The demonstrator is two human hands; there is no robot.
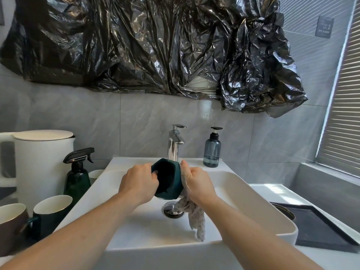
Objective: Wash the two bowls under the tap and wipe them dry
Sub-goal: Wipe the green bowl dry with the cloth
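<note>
Left hand (139,185) grips dark green bowl (167,180) by rim, tilted over sink (253,201) below tap (175,142). Right hand (199,183) presses cloth (196,217) against bowl's outside. Bowl likely ceramic: rigid, breakable, slippery wet; rim hold safest.

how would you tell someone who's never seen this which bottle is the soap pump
Start at the white sink and find the chrome tap at its back edge. Just right of the tap stands the soap bottle, on the sink's rear ledge. It is translucent blue-grey with a black push-down pump, unlike the dark green spray bottle with a trigger, which stands left of the sink.
</note>
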